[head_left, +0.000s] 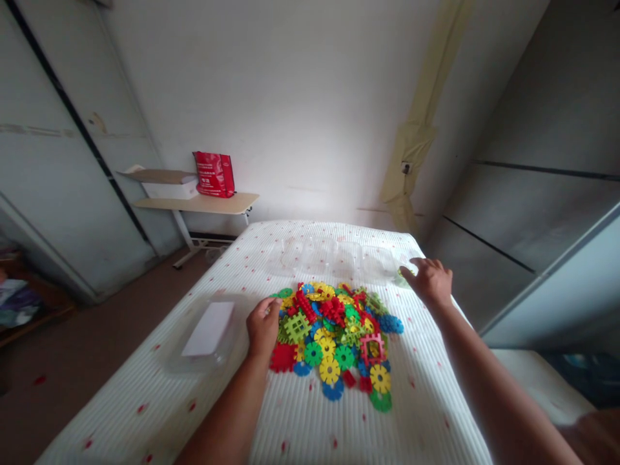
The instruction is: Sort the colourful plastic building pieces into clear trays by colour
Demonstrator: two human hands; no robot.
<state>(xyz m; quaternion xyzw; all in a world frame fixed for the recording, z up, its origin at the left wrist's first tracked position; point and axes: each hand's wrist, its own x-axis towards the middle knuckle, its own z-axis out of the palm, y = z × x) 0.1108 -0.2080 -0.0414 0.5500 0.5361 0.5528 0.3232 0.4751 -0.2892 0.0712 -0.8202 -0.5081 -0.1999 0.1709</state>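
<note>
A heap of flat plastic building pieces (pixel 339 336) in red, yellow, green and blue lies on a white bed cover (pixel 310 420). My left hand (pixel 263 326) rests at the heap's left edge, fingers curled against the pieces; what it grips, if anything, is hidden. My right hand (pixel 431 279) reaches past the heap's far right corner, fingers curled, with a small green piece (pixel 402 279) at its fingertips. A clear plastic tray (pixel 334 258) lies just beyond the heap.
A clear plastic lid or box (pixel 206 332) with a white sheet lies left of my left hand. A small side table (pixel 203 205) with a red bag (pixel 214 174) and a white box stands beyond the bed. Grey wardrobe panels (pixel 533 194) stand on the right.
</note>
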